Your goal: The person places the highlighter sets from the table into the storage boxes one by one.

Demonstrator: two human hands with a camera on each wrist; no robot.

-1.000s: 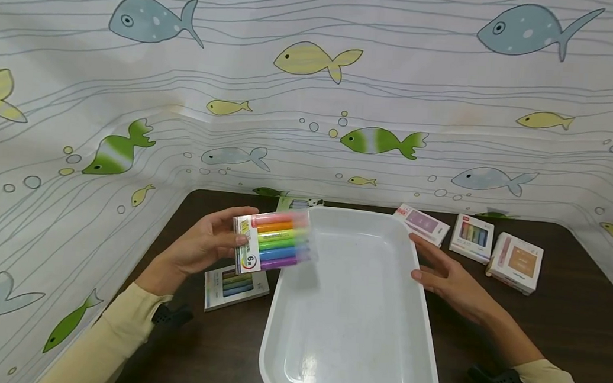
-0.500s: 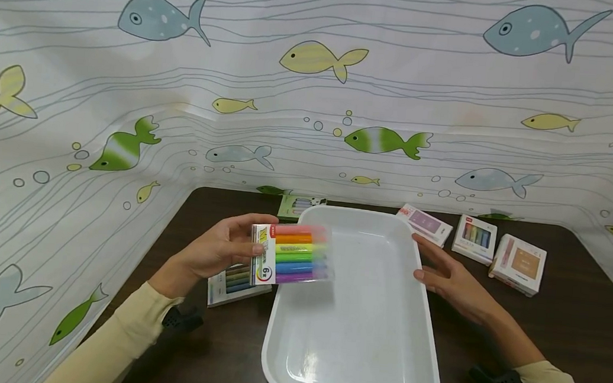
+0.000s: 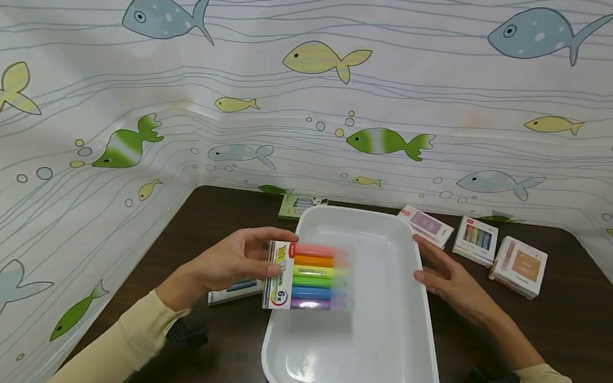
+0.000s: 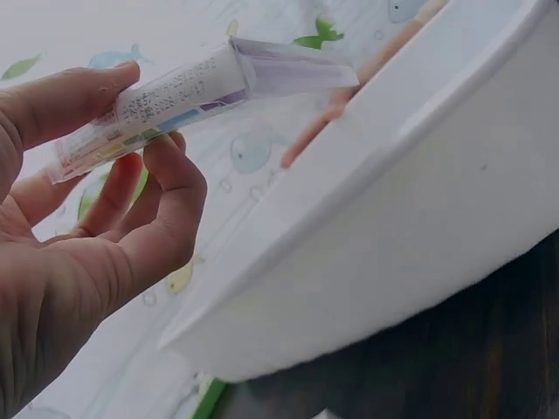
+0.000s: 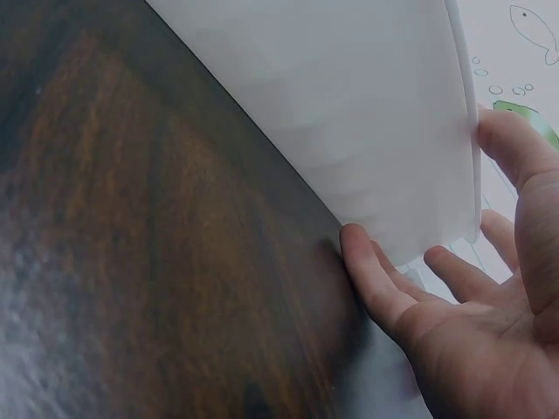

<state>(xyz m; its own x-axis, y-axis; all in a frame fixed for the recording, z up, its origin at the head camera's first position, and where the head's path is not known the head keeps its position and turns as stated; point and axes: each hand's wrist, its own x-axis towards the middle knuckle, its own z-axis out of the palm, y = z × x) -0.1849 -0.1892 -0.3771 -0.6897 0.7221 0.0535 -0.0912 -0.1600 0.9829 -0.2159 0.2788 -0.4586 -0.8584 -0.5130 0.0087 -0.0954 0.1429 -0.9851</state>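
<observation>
My left hand (image 3: pixel 229 263) pinches a clear pack of highlighters (image 3: pixel 311 278) by its white-labelled end. Inside the pack run several colours from pink to purple. It hangs over the left side of a white rectangular tray (image 3: pixel 350 361). In the left wrist view the pack (image 4: pixel 179 100) shows its printed edge, thumb above and fingers beneath. My right hand (image 3: pixel 452 282) rests at the tray's far right rim with its fingers extended. The right wrist view shows that hand's thumb at the rim and other fingertips against the tray's outer wall (image 5: pixel 367 113).
Three small boxes, a purple-marked one (image 3: pixel 426 223), one with coloured sticks pictured (image 3: pixel 475 239) and a brown-marked one (image 3: pixel 519 266), lie beyond the right hand. A green box (image 3: pixel 297 206) sits behind the tray. Another flat box (image 3: pixel 235 292) lies partly hidden under the left hand.
My left hand has moved right and toward me with the highlighter pack, bringing it further over the tray. The right hand has stayed at the rim.
</observation>
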